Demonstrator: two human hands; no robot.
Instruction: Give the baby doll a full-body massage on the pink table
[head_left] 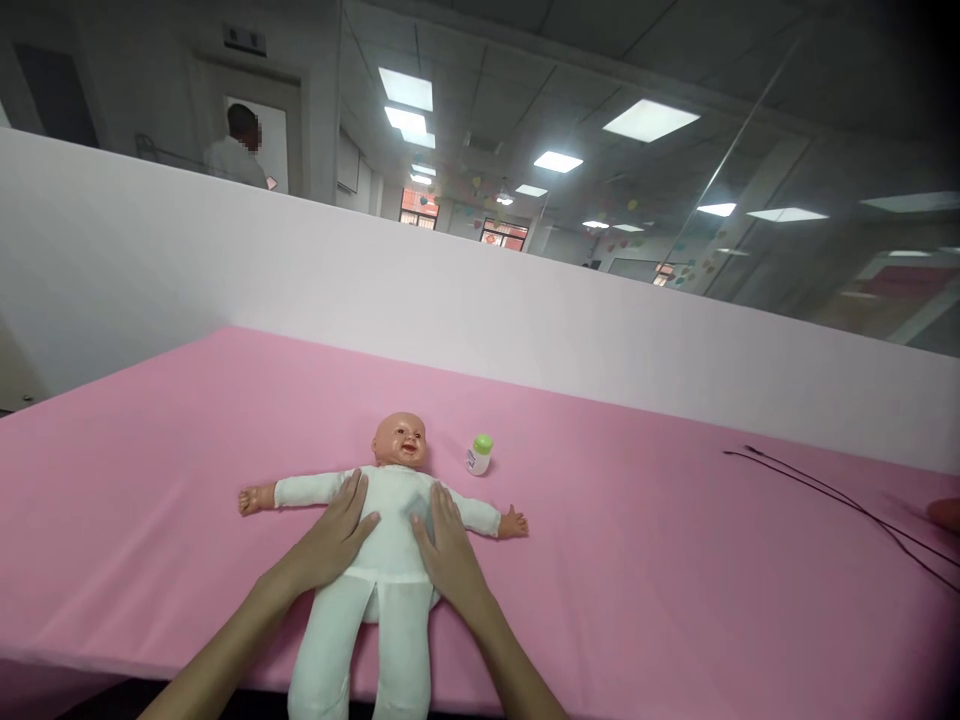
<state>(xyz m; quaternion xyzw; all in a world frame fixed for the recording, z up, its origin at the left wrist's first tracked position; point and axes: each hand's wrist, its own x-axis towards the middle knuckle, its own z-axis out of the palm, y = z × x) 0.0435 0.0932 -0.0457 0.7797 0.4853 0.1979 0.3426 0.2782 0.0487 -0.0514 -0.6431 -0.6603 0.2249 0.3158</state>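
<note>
A baby doll [390, 540] with a white cloth body lies on its back, its head toward the wall and its arms spread wide. My left hand [337, 530] rests on the left side of its chest, fingers stretched out and pointing toward the shoulder. On the other side of the chest lies my right hand [448, 540], fingers also extended, thumb apart. A greyish patch [417, 508] shows on the cloth beside my right thumb; I cannot tell what it is. Right of the doll's head stands a small white bottle [478, 460] with a green cap.
The doll is on a pink-covered table [637, 560]. Thin dark cables [832, 492] run along its right side, near a partly visible brownish object [945, 514] at the edge. A white wall [450, 290] with glass above borders the back. Beyond it is a person [236, 155] near a door.
</note>
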